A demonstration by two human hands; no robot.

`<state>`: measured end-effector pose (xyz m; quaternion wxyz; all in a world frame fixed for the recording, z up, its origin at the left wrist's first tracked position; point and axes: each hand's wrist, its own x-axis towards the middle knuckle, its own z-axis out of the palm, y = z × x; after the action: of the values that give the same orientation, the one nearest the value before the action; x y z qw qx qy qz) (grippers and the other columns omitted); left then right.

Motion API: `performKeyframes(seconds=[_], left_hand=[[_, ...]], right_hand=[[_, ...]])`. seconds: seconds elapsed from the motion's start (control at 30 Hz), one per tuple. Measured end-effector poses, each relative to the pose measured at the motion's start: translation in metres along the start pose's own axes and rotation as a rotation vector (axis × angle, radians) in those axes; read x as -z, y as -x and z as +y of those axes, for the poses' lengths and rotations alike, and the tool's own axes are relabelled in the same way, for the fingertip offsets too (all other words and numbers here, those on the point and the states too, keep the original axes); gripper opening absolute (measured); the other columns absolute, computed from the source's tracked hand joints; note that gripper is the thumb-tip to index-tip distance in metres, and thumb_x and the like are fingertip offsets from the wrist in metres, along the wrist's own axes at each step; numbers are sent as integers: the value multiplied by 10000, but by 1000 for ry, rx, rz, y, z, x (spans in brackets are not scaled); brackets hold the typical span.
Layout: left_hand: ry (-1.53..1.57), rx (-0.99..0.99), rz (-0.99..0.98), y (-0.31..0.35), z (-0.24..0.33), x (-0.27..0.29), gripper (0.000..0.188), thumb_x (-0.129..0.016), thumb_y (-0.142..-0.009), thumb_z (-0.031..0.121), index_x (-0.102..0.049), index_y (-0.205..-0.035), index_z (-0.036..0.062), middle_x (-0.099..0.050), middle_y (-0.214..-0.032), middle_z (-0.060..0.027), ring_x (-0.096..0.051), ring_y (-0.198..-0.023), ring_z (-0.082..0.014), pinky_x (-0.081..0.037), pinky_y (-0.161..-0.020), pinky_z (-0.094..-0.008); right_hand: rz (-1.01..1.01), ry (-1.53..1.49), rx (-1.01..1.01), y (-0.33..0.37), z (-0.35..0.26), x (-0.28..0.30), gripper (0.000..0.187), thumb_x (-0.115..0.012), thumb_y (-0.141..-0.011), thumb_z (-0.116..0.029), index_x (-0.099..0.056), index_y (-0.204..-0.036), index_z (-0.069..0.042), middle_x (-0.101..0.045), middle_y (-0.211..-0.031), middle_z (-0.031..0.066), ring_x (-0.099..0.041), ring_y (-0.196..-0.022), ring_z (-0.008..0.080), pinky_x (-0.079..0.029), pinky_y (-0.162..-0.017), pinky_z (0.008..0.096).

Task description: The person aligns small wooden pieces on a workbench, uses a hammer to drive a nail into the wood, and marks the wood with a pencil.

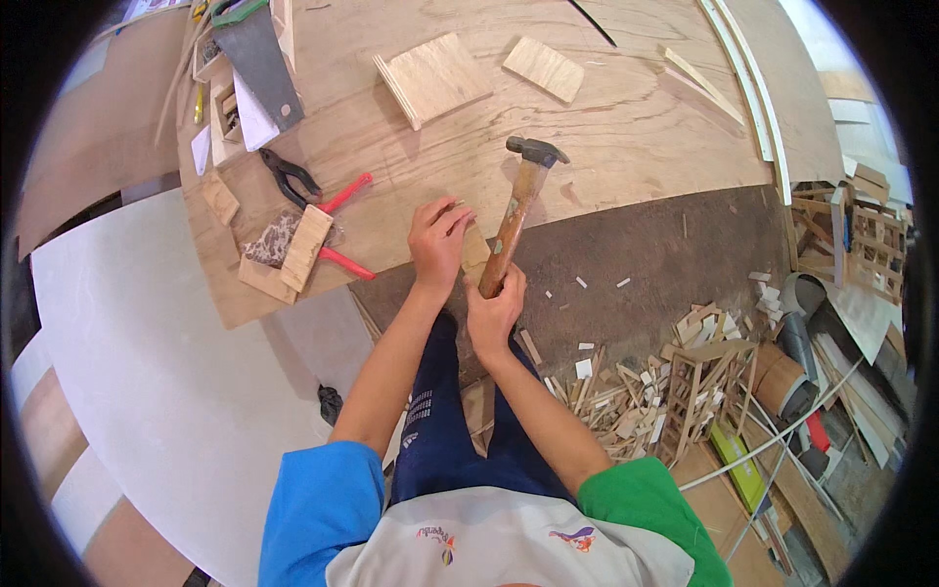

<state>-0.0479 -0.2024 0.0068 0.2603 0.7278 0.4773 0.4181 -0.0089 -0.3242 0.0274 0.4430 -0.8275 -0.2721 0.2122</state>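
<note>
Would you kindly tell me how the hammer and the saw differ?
The hammer is held in the right hand; the saw lies over the wooden box. The hammer has a wooden handle and small head; the saw has a green handle and broad blade. Both are hand tools.

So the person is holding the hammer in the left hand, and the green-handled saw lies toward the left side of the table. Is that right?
Not quite: the head view shows the hammer in the right hand, not the left hand. The green-handled saw does lie toward the left side of the table.
</note>
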Motion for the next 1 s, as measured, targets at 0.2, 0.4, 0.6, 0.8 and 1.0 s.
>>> performKeyframes(seconds=[0.2, 0.4, 0.6, 0.8, 1.0], left_hand=[[9, 59, 38, 5, 1, -2, 143, -796, -737, 57, -757, -875, 48, -707, -998, -85, -657, -883, -260, -533, -773, -355], [30, 66, 7, 1, 2, 0, 132, -801, -728, 53, -754, -850, 32, -718, -999, -89, -665, -899, -251, -531, -774, -346], [125, 187, 90, -1, 6, 3, 133, -785, -733, 19, -756, -862, 23, -723, -1021, -81, -655, -920, -229, -531, -794, -337], [105, 206, 97, 6, 1, 4, 121, -752, -784, -2, -762, -904, 14, -716, -1075, -95, -614, -1032, -214, -523, -846, -330], [-52, 116, 82, 4, 8, -1, 130, -756, -774, 56, -775, -902, 45, -725, -1075, -65, -599, -1047, -251, -493, -904, -357]], right_hand=[[-141, -93, -6, -16, 14, 33, 502, -750, -804, -66, -482, -1218, 29, -582, -1193, 214, -561, -1123, 374, -439, -949, 455], [-316, -323, -99, -57, 10, 43, 379, -715, -829, -19, -506, -1144, 9, -678, -1036, 119, -653, -926, 182, -523, -815, 330], [-374, -273, -116, -57, 4, 35, 288, -734, -815, -38, -524, -1011, -10, -630, -885, 73, -610, -794, 137, -502, -726, 297], [-402, -314, -147, -61, 19, 32, 310, -737, -797, -58, -510, -1005, -16, -625, -837, 82, -623, -770, 174, -506, -728, 341], [-404, -331, -140, -64, 23, 30, 311, -735, -797, -63, -490, -982, -16, -623, -840, 86, -617, -778, 177, -502, -727, 338]])
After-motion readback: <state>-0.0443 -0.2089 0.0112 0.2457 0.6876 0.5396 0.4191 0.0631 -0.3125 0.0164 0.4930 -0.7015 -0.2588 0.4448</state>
